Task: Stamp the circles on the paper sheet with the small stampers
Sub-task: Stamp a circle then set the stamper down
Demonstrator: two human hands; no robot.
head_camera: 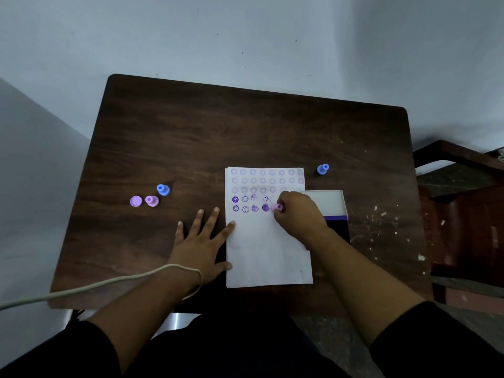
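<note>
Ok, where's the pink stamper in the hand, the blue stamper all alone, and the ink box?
pink stamper (278, 207), head view, on its pink body showing past the fingertips.
lone blue stamper (322, 169), head view, on the middle of its body.
ink box (331, 200), head view, on its open white lid.

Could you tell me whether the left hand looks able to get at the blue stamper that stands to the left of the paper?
Probably yes. The left hand lies flat on the table, its grip empty, and the blue stamper stands beyond its fingers with bare wood between. But that hand steadies the paper sheet, which it would release.
</note>
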